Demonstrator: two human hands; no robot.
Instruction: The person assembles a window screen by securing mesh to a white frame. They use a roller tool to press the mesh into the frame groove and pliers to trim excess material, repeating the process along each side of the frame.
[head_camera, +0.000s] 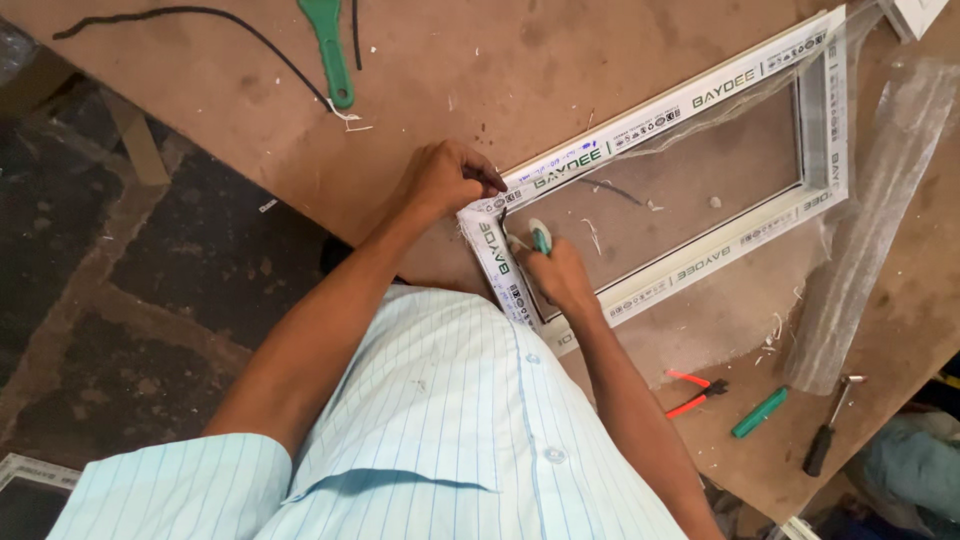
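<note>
Plainly the white window frame (680, 150) is light but rigid, its corner pinned by the left hand (440, 180) at frame centre while the right hand (555, 275) clasps a green-handled roller (540, 238).

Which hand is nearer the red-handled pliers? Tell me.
Right. The right hand works at the white frame corner, above the red-handled pliers; the left hand is farther, beyond the frame corner.

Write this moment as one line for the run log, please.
left hand: pressing frame corner | right hand: holding green-handled roller tool | white window frame: flat on brown table

Soft even daylight, faint shadows, slight blur
</note>
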